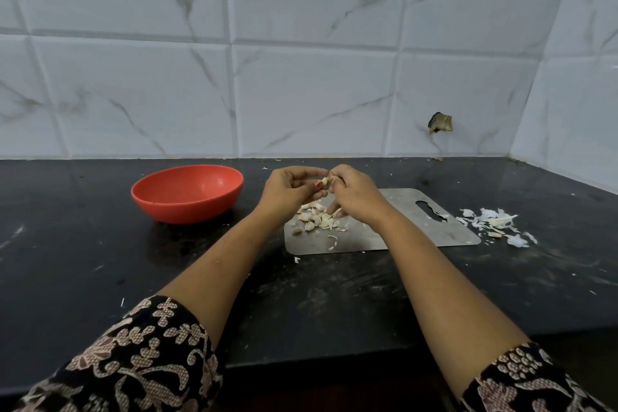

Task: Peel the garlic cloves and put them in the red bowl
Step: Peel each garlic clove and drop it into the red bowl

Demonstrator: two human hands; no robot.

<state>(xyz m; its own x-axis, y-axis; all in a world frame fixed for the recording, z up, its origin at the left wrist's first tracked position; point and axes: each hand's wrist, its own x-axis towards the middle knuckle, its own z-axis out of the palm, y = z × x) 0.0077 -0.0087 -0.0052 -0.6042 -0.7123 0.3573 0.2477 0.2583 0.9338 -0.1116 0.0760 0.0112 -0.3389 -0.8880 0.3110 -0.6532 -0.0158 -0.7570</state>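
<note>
Patterned sleeves [133,361] up front, arms out over the black table [67,244]. Left grip [291,189] and right grip [354,194] both pinching one garlic clove [324,181], just above the clove pile [316,219] on the steel board [418,234]. Red bowl [187,194] sits off left.

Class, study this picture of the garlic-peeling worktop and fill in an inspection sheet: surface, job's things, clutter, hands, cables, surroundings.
Surface: black counter, marked with pale flecks and smears.
Job's things: red bowl left of the hands, no cloves seen inside; garlic pile on a steel board; one held clove raised above the pile.
Clutter: peel scraps on the counter, right of the board.
Hands: left hand and right hand both pinch the held clove.
Cables: nothing seen.
Surroundings: marbled wall tiles, one with a broken hole; patterned sleeves.
</note>
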